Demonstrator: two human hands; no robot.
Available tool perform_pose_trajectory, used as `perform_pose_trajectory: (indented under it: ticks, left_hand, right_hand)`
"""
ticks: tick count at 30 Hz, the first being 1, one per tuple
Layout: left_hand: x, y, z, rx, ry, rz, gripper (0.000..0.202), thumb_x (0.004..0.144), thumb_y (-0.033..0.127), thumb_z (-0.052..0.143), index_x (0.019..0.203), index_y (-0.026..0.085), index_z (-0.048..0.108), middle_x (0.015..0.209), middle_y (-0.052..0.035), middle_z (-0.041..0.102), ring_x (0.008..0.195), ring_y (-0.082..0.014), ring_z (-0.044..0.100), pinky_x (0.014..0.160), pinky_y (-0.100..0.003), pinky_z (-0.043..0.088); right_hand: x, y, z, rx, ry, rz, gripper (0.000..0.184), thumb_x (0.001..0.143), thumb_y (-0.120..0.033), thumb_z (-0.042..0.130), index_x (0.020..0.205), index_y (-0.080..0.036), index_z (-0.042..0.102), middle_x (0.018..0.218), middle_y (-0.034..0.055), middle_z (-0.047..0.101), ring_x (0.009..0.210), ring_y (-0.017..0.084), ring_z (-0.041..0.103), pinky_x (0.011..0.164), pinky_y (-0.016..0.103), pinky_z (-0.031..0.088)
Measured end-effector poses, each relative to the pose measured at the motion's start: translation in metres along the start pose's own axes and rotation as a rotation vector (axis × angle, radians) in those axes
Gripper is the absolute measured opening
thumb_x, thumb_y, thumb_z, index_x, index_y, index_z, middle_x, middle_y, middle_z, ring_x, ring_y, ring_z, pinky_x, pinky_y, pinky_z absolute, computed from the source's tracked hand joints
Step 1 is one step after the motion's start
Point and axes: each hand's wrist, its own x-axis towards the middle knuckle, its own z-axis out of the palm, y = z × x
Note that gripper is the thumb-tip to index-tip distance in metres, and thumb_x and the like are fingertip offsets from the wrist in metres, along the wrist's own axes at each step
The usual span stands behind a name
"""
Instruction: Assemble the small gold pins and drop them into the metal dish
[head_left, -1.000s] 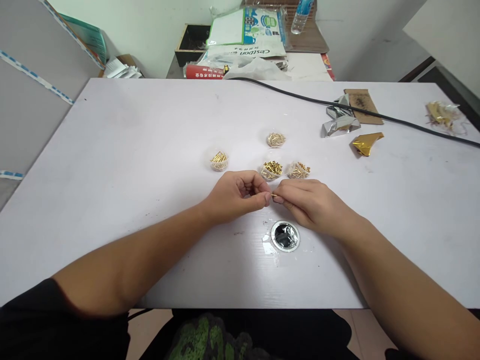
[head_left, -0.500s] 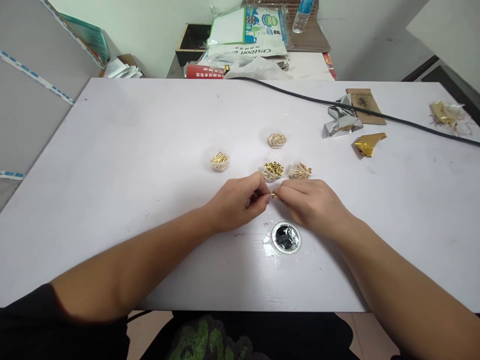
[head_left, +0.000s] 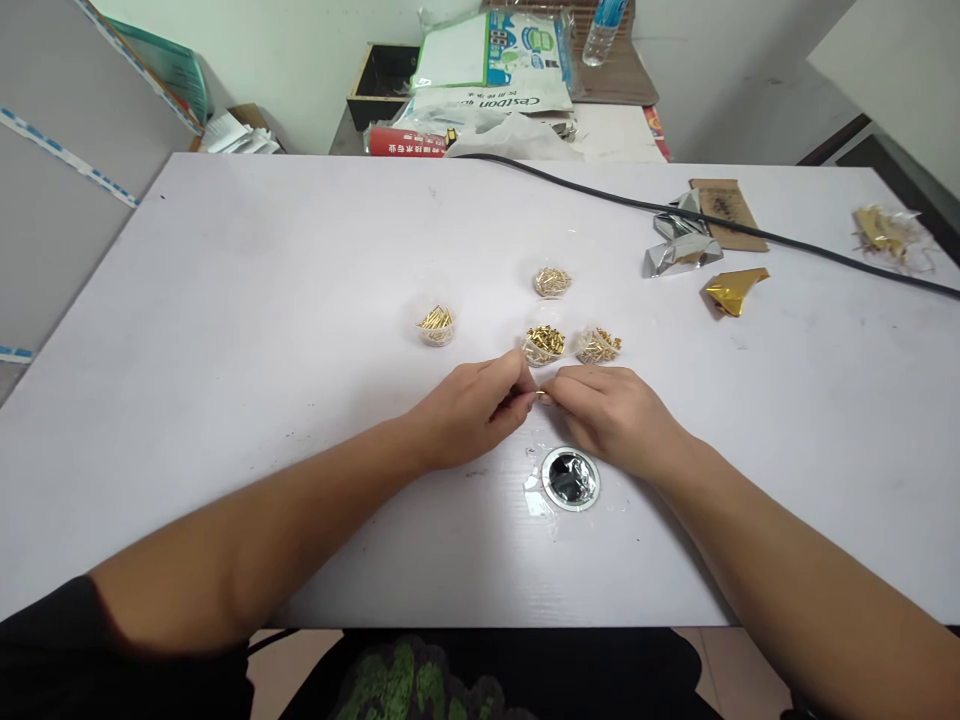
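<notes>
Between the fingertips of both hands is a small gold-coloured metal pin (head_left: 541, 395), mostly covered by the fingers. My left hand (head_left: 480, 408) pinches its left end; my right hand (head_left: 611, 412) pinches the right end. Just beyond the fingers stand two clear cups, one with short brass-coloured pieces (head_left: 544, 343), the other with small gold pieces (head_left: 598, 345). Farther back is a cup of thin pale-gold pins (head_left: 553, 281). Off to the left, a cup holds longer gold pins (head_left: 436, 322).
A round metal-rimmed grommet (head_left: 571, 479) sits in the white table (head_left: 300, 270) below my hands. A black cable (head_left: 600, 197) crosses the back right, near silver foil wrappers (head_left: 682, 255), gold foil (head_left: 735, 291) and brown cardboard (head_left: 726, 213). A plastic bag (head_left: 891, 232) lies far right.
Both hands stay pinched together at nearly the same spot, and more of the gold pin's side catches the light. The whole view has shifted slightly.
</notes>
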Motion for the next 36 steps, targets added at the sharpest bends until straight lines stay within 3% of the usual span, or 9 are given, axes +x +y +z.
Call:
perform_pose_trajectory:
  ticks: [10, 17, 23, 26, 36]
  left_hand:
    - [0.0, 0.003, -0.001, -0.05, -0.03, -0.032, 0.007, 0.086, 0.017, 0.051, 0.082, 0.019, 0.046, 0.061, 0.0054, 0.054, 0.05, -0.0075, 0.042, 0.053, -0.022, 0.035]
    - [0.0, -0.005, 0.002, -0.33, 0.039, -0.032, 0.008, 0.092, 0.022, 0.051, 0.087, 0.017, 0.047, 0.074, 0.0004, 0.061, 0.061, -0.0075, 0.059, 0.056, -0.019, 0.047]
    - [0.0, -0.004, 0.0, -0.457, 0.068, -0.083, 0.013, 0.092, 0.026, 0.055, 0.088, 0.015, 0.05, 0.075, -0.0006, 0.061, 0.061, -0.0069, 0.06, 0.056, -0.018, 0.048]
    - [0.0, -0.003, 0.0, -0.469, 0.044, -0.068, 0.013, 0.091, 0.025, 0.057, 0.089, 0.015, 0.051, 0.074, -0.0005, 0.061, 0.061, -0.0074, 0.06, 0.057, -0.018, 0.049]
    - [-0.001, -0.003, -0.001, -0.363, 0.013, -0.092, 0.011, 0.09, 0.026, 0.054, 0.089, 0.015, 0.052, 0.069, -0.0011, 0.06, 0.06, -0.0098, 0.059, 0.052, -0.019, 0.045]
  right_hand:
    - [0.0, -0.001, 0.001, 0.118, 0.009, 0.008, 0.025, 0.088, -0.006, 0.042, 0.067, -0.019, 0.041, 0.06, -0.0018, 0.04, 0.054, 0.011, 0.032, 0.05, 0.024, 0.03]
    - [0.003, 0.0, -0.006, 0.224, 0.005, 0.086, 0.018, 0.097, -0.019, 0.046, 0.081, -0.016, 0.053, 0.065, -0.0008, 0.05, 0.057, 0.011, 0.044, 0.054, 0.023, 0.036]
    - [0.003, 0.001, -0.01, 0.234, 0.067, 0.054, 0.016, 0.094, -0.014, 0.043, 0.085, -0.015, 0.055, 0.06, -0.0025, 0.047, 0.053, 0.01, 0.044, 0.053, 0.024, 0.035]
    - [0.003, 0.0, -0.01, 0.258, 0.075, 0.048, 0.015, 0.094, -0.014, 0.043, 0.085, -0.016, 0.054, 0.062, -0.0021, 0.05, 0.053, 0.01, 0.045, 0.053, 0.023, 0.035]
    - [0.005, -0.003, -0.005, 0.346, 0.065, 0.086, 0.023, 0.087, -0.01, 0.043, 0.066, -0.019, 0.038, 0.055, -0.004, 0.035, 0.049, 0.009, 0.032, 0.048, 0.023, 0.028]
